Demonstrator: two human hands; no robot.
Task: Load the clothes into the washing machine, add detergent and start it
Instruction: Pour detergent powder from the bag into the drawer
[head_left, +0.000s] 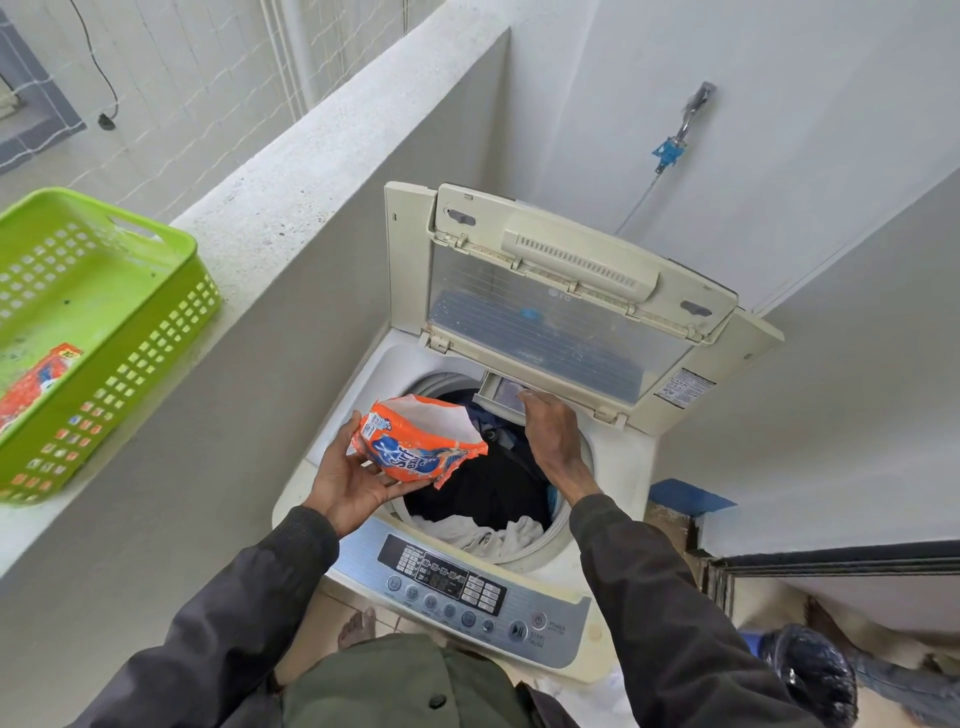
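A cream top-loading washing machine (618, 483) stands in front of me with its folding lid (566, 306) raised. Dark and white clothes (483, 499) fill the drum. My left hand (353, 478) holds a torn-open orange detergent packet (415, 441) over the drum's left rim. My right hand (553, 436) reaches across the drum, its fingertips touching the small detergent drawer (501, 392) at the back rim. The control panel (457, 592) with its buttons lies along the front edge.
A green plastic basket (98, 332) with another orange packet (36, 384) sits on the concrete ledge (291, 171) to the left. A tap with a blue fitting (675, 145) is on the back wall. A dark bag (810, 670) lies at the lower right.
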